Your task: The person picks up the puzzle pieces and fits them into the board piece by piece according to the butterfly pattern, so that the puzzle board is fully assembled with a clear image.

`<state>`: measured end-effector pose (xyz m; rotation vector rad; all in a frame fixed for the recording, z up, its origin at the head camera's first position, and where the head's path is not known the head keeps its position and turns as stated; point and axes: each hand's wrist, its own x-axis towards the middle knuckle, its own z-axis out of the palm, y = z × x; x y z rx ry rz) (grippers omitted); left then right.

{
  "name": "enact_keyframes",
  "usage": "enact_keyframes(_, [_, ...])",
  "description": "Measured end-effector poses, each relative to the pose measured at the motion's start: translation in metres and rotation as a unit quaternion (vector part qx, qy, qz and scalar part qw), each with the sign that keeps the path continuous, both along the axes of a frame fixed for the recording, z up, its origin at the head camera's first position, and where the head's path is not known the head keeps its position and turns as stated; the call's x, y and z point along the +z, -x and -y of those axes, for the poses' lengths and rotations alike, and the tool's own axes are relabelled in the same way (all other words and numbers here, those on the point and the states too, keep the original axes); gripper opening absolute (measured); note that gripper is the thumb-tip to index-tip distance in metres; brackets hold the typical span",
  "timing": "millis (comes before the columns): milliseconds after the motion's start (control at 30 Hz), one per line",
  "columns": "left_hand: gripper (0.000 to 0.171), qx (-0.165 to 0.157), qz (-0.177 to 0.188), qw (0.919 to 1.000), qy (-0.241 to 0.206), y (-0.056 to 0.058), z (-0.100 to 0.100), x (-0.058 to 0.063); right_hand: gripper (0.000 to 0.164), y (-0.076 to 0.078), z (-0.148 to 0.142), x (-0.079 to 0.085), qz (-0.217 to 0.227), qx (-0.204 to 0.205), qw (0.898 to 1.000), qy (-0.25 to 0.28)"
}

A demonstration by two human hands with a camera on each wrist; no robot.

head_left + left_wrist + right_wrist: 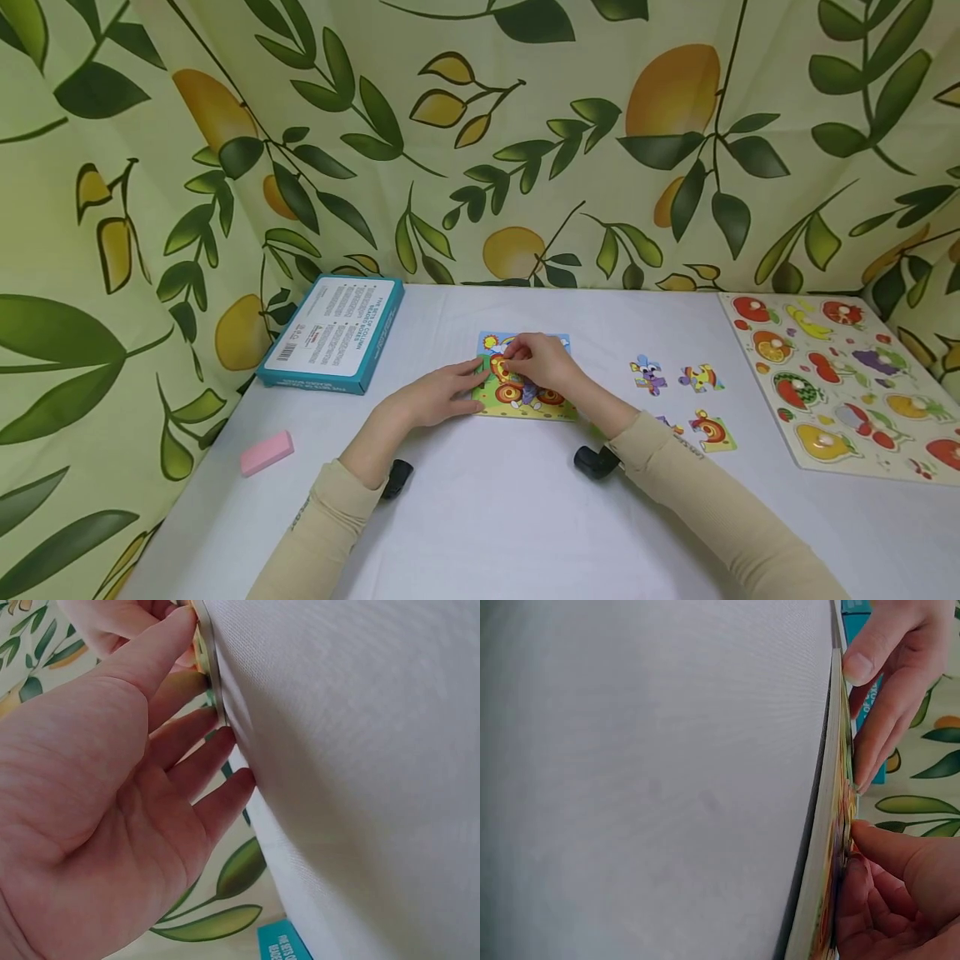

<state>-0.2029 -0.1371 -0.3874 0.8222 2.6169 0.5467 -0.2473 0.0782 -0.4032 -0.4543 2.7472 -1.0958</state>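
A colourful jigsaw puzzle board with a bear picture lies flat on the white table. My left hand rests at the board's left side, its fingers fairly straight and touching the edge; the left wrist view shows the fingertips along that edge. Over the upper middle of the board, my right hand pinches an orange puzzle piece between thumb and fingers, close against the picture. In the right wrist view the right thumb and curled fingers meet low at the board's surface, and most of the piece is hidden.
Several loose puzzle pieces lie to the right of the board. A fruit-picture board is at the far right. A teal and white box stands at the back left, with a pink block in front of it. A patterned curtain hangs behind.
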Motion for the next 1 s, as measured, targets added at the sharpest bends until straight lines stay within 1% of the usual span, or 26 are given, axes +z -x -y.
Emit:
enact_keyframes(300, [0.062, -0.002, 0.002, 1.0000, -0.002, 0.001, 0.000, 0.000, 0.016, 0.001, -0.001, -0.003, -0.004, -0.009, 1.000, 0.004])
enact_keyframes(433, [0.062, -0.002, -0.001, 1.0000, 0.001, 0.001, -0.001, 0.000, 0.017, 0.002, -0.001, -0.004, 0.003, -0.013, 1.000, 0.007])
enact_keyframes(600, [0.061, -0.004, -0.022, 0.9997, 0.009, 0.002, -0.004, 0.000, 0.015, 0.002, 0.001, -0.003, 0.005, -0.014, 1.000, 0.004])
enact_keyframes(700, [0.059, -0.018, -0.031, 0.9993, 0.008, 0.002, -0.009, 0.000, 0.013, 0.003, 0.001, -0.003, 0.001, -0.004, 1.000, -0.001])
enact_keyframes(767, [0.058, -0.022, -0.031, 0.9991, 0.016, 0.002, -0.012, 0.000, 0.013, 0.003, 0.000, -0.003, 0.001, 0.013, 1.000, -0.002])
enact_keyframes(900, [0.057, -0.021, -0.031, 0.9985, 0.041, 0.000, -0.014, -0.001, 0.024, 0.002, -0.006, -0.003, 0.031, 0.049, 0.998, 0.001])
enact_keyframes(1000, [0.057, -0.020, -0.031, 0.9983, 0.044, 0.000, -0.015, -0.001, 0.034, 0.001, -0.009, -0.001, 0.049, 0.068, 0.996, 0.004])
